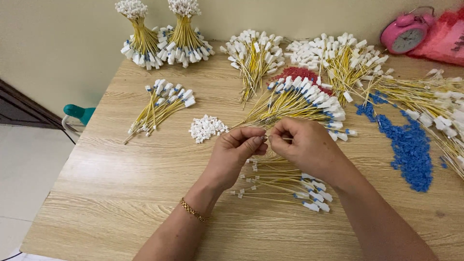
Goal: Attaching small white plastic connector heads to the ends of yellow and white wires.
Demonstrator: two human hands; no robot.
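1. A yellow wire (282, 138) is pinched in the closed right hand (304, 145), just above the desk (121, 193)
2. Its tip is met by the closed left hand (239, 147); what is held there cannot be told
3. A fitting step is judged in hand; fine alignment is called for next

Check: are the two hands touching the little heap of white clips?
Apart. The head view shows bare wood between the heap of white clips and the left hand; the right hand is farther off.

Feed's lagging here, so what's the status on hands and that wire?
Left hand and right hand both pinching one thin yellow wire above the table. Loose wires lying beneath. Nothing blocking.
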